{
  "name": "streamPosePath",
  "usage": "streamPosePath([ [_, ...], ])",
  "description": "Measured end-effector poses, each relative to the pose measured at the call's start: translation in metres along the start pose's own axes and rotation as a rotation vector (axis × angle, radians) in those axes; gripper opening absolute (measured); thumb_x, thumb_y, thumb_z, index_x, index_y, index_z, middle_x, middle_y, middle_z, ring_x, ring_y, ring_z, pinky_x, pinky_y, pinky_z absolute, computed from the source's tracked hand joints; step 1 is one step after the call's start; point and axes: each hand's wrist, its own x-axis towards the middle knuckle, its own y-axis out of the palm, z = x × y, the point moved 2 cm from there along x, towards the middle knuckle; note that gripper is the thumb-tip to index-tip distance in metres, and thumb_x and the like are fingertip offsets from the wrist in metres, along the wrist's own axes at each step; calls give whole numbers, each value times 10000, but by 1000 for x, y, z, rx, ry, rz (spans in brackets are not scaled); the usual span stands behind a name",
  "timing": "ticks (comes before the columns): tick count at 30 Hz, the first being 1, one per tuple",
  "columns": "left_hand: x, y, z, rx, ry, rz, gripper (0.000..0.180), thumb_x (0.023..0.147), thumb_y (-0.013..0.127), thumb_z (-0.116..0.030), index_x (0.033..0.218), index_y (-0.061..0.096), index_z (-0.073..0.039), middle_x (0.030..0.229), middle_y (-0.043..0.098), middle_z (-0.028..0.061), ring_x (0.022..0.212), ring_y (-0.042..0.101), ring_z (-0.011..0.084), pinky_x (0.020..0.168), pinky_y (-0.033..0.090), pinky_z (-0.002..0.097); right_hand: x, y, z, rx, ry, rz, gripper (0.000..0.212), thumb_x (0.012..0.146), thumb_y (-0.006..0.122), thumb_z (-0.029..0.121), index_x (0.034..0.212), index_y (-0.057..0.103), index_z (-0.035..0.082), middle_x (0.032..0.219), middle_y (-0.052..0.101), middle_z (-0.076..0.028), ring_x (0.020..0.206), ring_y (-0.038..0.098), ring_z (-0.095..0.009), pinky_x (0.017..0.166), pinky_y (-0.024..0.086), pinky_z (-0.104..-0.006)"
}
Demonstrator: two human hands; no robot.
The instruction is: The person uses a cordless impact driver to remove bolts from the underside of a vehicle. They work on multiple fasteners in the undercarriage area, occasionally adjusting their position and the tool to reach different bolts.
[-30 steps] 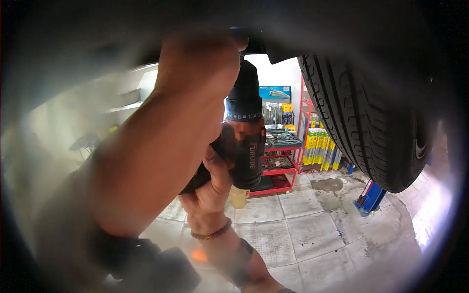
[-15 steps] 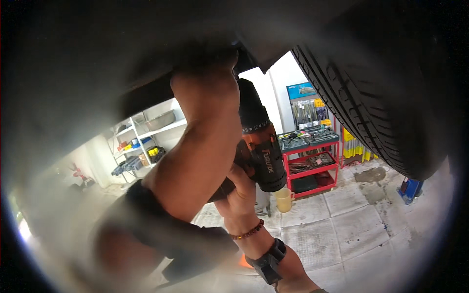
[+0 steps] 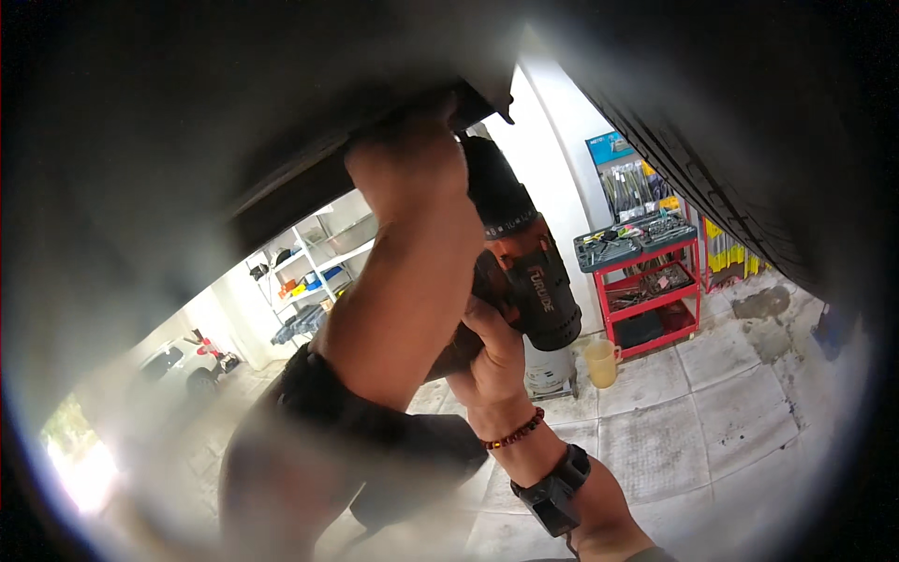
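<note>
A black and orange cordless drill (image 3: 531, 272) points upward in the middle of the view, its chuck close under the dark car body (image 3: 300, 187). My right hand (image 3: 492, 351) is wrapped around the drill's grip from below; a beaded bracelet and a black strapped device sit on that wrist. In front of the drill, my left forearm rises from the lower left. My left hand (image 3: 412, 145) reaches up against the shaded underside beside the chuck, its fingers lost in shadow. Whatever the drill's tip meets is hidden too.
A tyre (image 3: 698, 159) hangs at upper right. Beyond it stand a red tool cart (image 3: 653, 304) with tools on top and a yellowish jug (image 3: 601, 363) on the tiled floor. White shelves (image 3: 314, 258) hold goods at the back left. A blue object (image 3: 828, 332) lies below the tyre.
The view has shifted, so the cart, jug and shelves appear farther right. Both hands and the drill keep about the same positions relative to each other.
</note>
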Motion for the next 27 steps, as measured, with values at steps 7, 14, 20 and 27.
streamPosePath([
  [7,3,-11,3,56,-46,76,214,781,727,-214,883,563,-121,614,425,-24,482,362,89,450,290,237,-7,-3,1,-21,28,50,343,900,592,123,1180,462,-27,647,532,-54,700,569,-209,778,444,-373],
  [14,3,-14,-16,155,-133,168,223,797,685,-133,972,593,-30,708,545,24,543,472,118,508,375,257,-5,1,-1,45,19,81,290,893,597,113,1130,481,-6,643,516,-55,691,561,-206,768,442,-372],
  [20,-3,-16,-12,-79,-307,270,74,825,638,-95,823,566,-81,574,435,-20,432,334,72,403,246,233,-2,-10,-2,111,37,90,199,882,602,103,1042,524,17,626,516,-60,653,550,-213,744,443,-376],
  [27,-4,-14,-22,-127,-304,269,95,837,635,-68,802,552,-101,631,452,-32,463,314,56,423,235,219,2,-5,0,147,51,100,166,867,609,91,1000,546,15,615,526,-65,638,558,-223,714,445,-375],
])
